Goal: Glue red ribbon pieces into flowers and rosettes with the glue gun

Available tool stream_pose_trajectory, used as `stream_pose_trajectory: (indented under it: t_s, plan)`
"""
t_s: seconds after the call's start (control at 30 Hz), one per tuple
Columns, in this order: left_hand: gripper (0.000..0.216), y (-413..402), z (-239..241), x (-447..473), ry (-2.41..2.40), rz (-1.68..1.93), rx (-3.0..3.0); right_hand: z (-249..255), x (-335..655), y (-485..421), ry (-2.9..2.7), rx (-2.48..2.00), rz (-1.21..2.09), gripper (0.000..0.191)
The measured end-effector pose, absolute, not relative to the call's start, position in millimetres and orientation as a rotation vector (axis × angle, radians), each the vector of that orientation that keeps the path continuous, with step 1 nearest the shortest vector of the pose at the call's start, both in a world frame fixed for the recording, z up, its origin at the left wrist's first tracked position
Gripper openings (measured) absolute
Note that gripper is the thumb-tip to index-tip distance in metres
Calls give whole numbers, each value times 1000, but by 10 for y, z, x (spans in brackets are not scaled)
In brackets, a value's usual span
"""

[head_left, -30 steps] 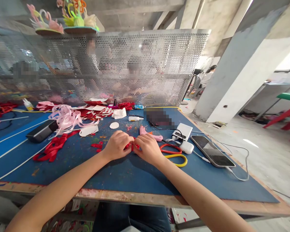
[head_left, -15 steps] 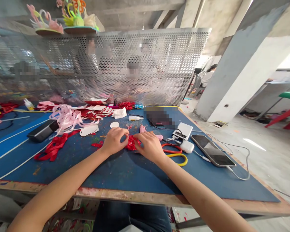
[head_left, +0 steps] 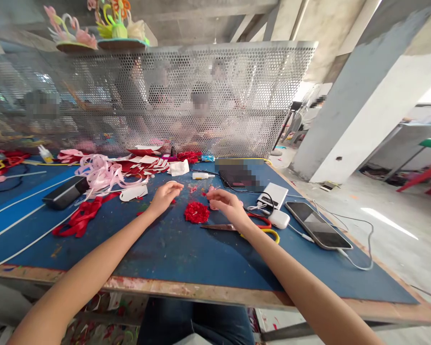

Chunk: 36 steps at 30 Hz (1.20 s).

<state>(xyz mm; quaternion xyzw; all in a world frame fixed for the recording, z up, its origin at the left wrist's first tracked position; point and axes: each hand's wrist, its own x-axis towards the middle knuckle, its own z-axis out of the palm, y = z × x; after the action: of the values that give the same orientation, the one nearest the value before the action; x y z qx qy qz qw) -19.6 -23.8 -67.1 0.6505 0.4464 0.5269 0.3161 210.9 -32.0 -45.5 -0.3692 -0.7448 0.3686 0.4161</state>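
Observation:
A red ruffled ribbon flower (head_left: pixel 197 212) lies flat on the blue table mat between my hands, touched by neither. My left hand (head_left: pixel 165 197) hovers to its upper left, holding nothing, fingers stretched and slightly parted. Beneath those fingers a white round disc is mostly covered. To the flower's right, my right hand (head_left: pixel 228 206) has its fingers loosely curved with a gap to the thumb. Behind it, a pink tool (head_left: pixel 211 189) is largely hidden; I see no firm grip on it. Scissors (head_left: pixel 219 227) with orange and yellow handles lie partly under my right forearm.
A phone (head_left: pixel 319 225), white power bank (head_left: pixel 274 195) and earphone case (head_left: pixel 279 219) with cables lie right. Leftward are red ribbon (head_left: pixel 81 218), pink ribbon (head_left: pixel 100 172), a black box (head_left: pixel 64 192) and a white card (head_left: pixel 133 192). A perforated metal screen (head_left: pixel 230 129) stands behind; people sit beyond.
Both hands have let go of the red flower and drawn apart, the left up and leftward, the right toward the pink tool. The flower and scissor blades now show.

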Motion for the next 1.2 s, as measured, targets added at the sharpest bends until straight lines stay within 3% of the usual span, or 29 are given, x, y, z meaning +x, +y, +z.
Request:
stream_pose_trajectory:
  t_s: [0.27, 0.43, 0.57, 0.73, 0.9, 1.1, 1.2]
  plan:
    - [58, -500, -549, 30, 840, 1103, 1474, -320, 2037, -472, -1767, -781, 1566, 66]
    - [50, -536, -608, 80, 850, 1109, 1417, -307, 2046, -504, -1507, -670, 2033, 75]
    - [39, -503, -629, 77, 908, 1156, 1411, -311, 2046, -504, -1512, -662, 2104, 83]
    - [41, -449, -641, 41, 1008, 1192, 1457, -323, 2042, -491, -1541, -648, 2110, 89]
    - [34, -383, -678, -32, 1139, 1185, 1627, -338, 2050, -477, -1492, -645, 2105, 83]
    - [9, -294, -658, -188, 1276, 1124, 2005, -354, 2069, -448, -1460, -639, 2064, 72]
    - [11, -264, -653, -234, 1311, 1042, 2123, -347, 2080, -434, -1439, -660, 2018, 69]
